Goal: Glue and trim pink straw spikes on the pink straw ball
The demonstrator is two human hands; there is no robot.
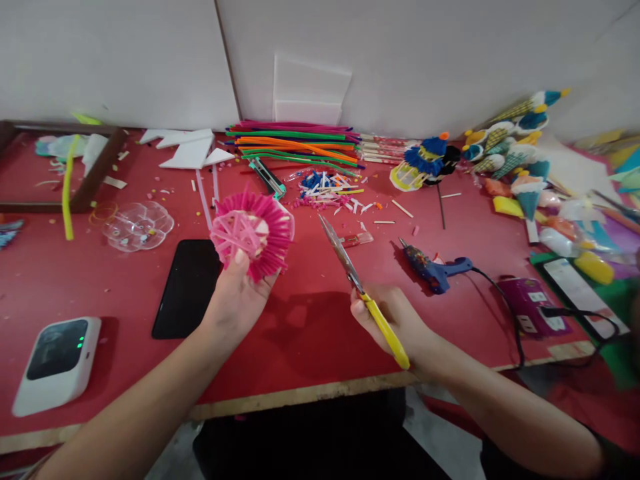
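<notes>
My left hand (240, 293) is closed on a round pink craft piece (273, 237), its thumb on the near edge. The piece has a fringe of dark pink fuzzy strips around lighter pink crossed strips, with a pale spot near the middle. In my right hand (395, 320) is a pair of scissors (345, 257) with yellow handles. Their blades look closed and point up and left, apart from the pink piece. Under my left wrist lies a black phone (183, 290) on the red table (310, 347).
Colourful pipe cleaners (300, 143) lie along the wall, with cut bits (325, 190) and a box cutter (267, 179) before them. A blue glue gun (435, 267) trails a cable at right. A clear bead tray (139, 227) and white device (57, 367) sit left; cone-shaped crafts (527, 190) pile up right.
</notes>
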